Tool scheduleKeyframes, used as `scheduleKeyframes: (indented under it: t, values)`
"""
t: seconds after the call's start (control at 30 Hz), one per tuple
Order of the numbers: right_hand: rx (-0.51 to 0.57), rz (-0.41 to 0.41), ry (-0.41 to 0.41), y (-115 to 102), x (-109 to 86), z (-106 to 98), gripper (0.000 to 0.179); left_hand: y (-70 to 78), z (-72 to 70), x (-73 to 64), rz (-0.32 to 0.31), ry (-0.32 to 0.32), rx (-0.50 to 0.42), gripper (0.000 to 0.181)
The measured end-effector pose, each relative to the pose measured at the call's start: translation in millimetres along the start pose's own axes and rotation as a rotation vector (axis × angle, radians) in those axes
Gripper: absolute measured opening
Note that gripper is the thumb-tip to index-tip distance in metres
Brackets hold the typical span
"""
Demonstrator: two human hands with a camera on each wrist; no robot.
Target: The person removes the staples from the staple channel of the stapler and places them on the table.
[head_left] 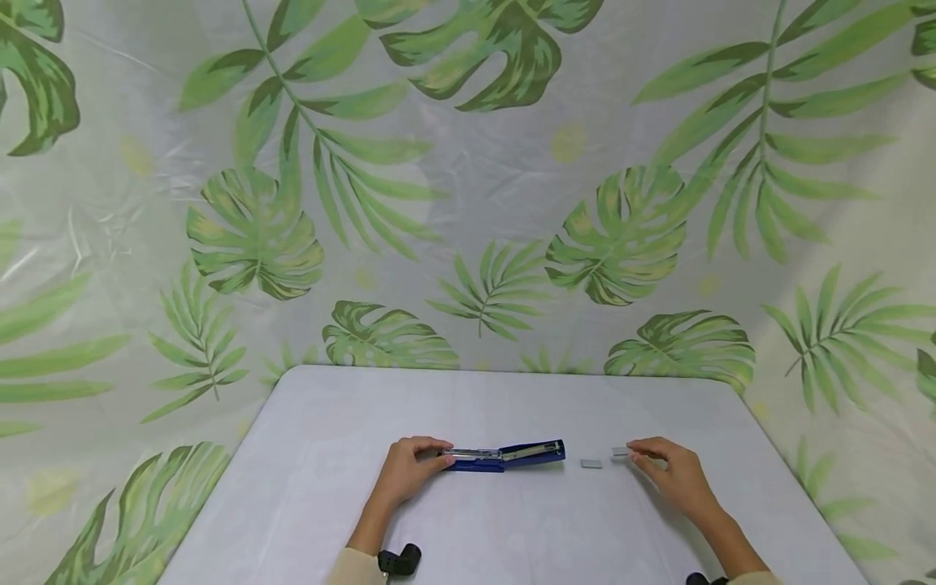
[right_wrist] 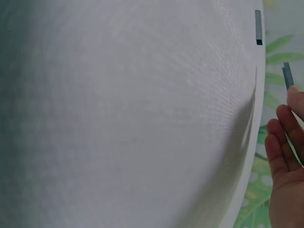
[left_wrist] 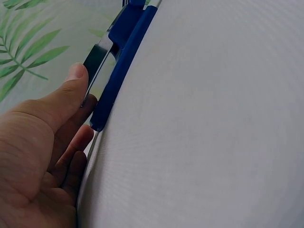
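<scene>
A blue stapler (head_left: 475,465) lies folded open on the white table, its top arm swung out to the right and the metal magazine exposed. At its left end my left hand (head_left: 411,471) pinches the magazine between thumb and fingers; the left wrist view shows the thumb (left_wrist: 78,73) on the metal part above the blue base (left_wrist: 124,71). My right hand (head_left: 676,475) holds a small strip of staples (head_left: 621,452) by its right end, raised off the table in the right wrist view. Just left of it, a second strip of staples (head_left: 591,464) lies on the table.
The white-covered table (head_left: 512,532) ends at a far edge against a hanging sheet printed with green leaves (head_left: 483,292). Black camera mounts sit at both wrists, the left one (head_left: 400,561) close over the tabletop.
</scene>
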State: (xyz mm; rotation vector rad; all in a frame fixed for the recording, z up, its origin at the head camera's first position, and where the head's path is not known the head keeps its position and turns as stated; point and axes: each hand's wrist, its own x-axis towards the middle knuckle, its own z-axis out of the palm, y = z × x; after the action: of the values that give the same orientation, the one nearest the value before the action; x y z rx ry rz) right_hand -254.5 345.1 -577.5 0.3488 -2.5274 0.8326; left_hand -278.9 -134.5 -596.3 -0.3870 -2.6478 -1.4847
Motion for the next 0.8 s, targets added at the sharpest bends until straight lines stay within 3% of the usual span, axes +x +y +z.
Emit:
scheduleKeyframes:
  t: [0.37,0.8]
  values:
    - [-0.017,0.087,-0.126,0.7,0.9,1.9,0.014,1.1,-0.2,0.6,-0.004,0.002,-0.002,0.026]
    - [-0.065,0.085,-0.202,-0.8,1.7,7.0,0.013,0.2,-0.1,0.7,-0.022,-0.003,-0.008,0.025]
